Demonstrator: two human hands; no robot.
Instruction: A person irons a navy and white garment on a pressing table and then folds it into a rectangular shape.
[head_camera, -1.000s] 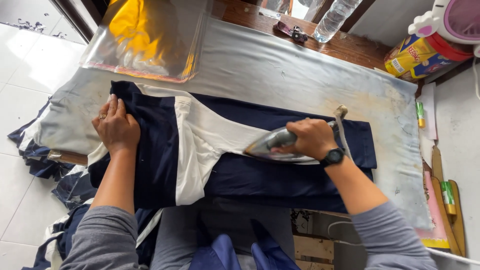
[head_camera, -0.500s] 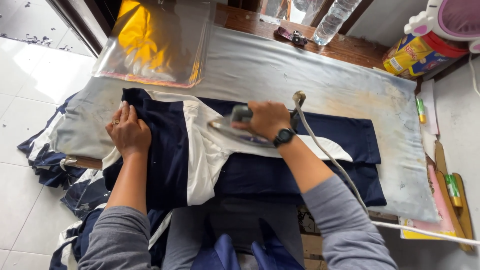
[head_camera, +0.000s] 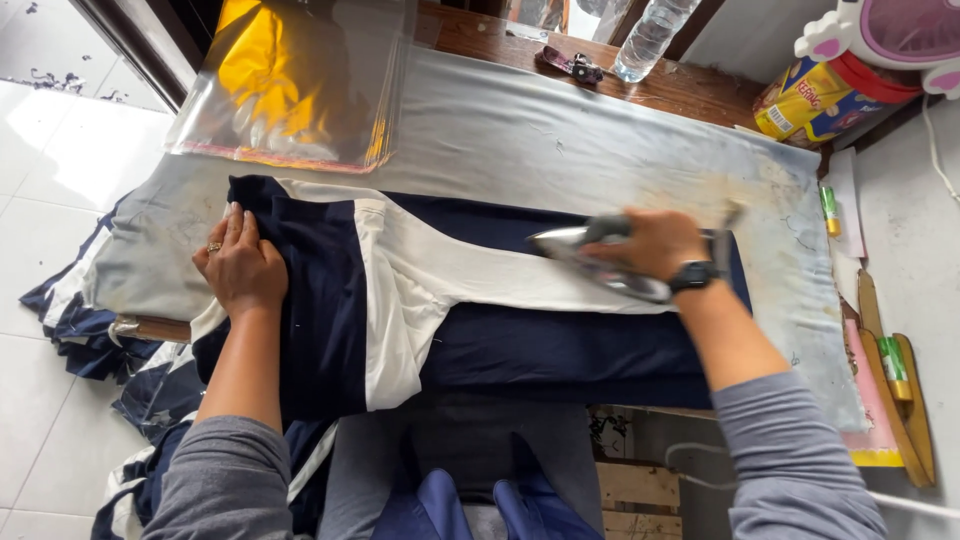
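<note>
Navy fabric (head_camera: 560, 345) with a white panel (head_camera: 400, 300) is laid flat across the padded ironing board (head_camera: 600, 140), stretching from under the left hand to beneath the right hand and hanging over the near edge. The left hand (head_camera: 240, 265) is spread flat, palm down, on the navy end of the garment, fingers together and pointing away; a ring is worn on one finger. The right hand (head_camera: 655, 245) is closed around the handle of an iron (head_camera: 590, 255), whose silver soleplate is pressed on the white strip, its tip directed toward the left hand. The iron is blurred. A black wristwatch (head_camera: 693, 275) is worn just behind that hand, and grey sleeves cover both forearms.

The board is covered by a pale grey cloth, stained brownish beyond the right hand. Beyond the left hand, clear plastic bags (head_camera: 290, 85) with something yellow beneath are stacked on the far part of the board. A wooden ledge lies behind the board, where a clear plastic bottle (head_camera: 650, 40) stands. Further right of the right hand, a yellow tin (head_camera: 810, 100) is seen. More navy and white garments (head_camera: 90, 330) are heaped on the white tiled floor to the left of the left hand.
</note>
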